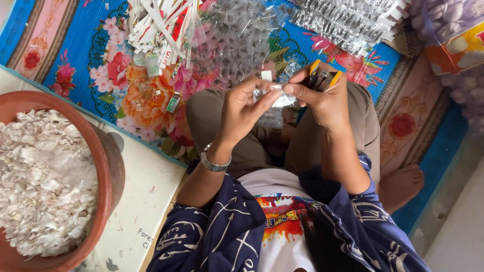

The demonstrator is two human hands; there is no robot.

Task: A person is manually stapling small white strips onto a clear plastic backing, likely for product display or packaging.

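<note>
Seated person, legs folded on a floral mat (75,55). Both hands raised over the lap, fingertips meeting. Left hand (242,108) pinches a small clear plastic packet (275,93) between thumb and forefinger; the wrist carries one metal watch (214,162). Right hand (322,98) pinches the same packet from the other side, and its curled fingers also hold one yellow-handled tool (322,76), likely small pliers, tucked against the palm, probably so the fingertips stay free for the packet. The packet is held close and high, apparently for fine work at its edge.

Toward the mat's far edge: a loose heap of white paper strips (161,25), a scatter of clear packets (237,35) too many to count, and bundled packets (348,20) at the far right. One terracotta bowl (108,166) of white flakes (43,181) sits at the left.
</note>
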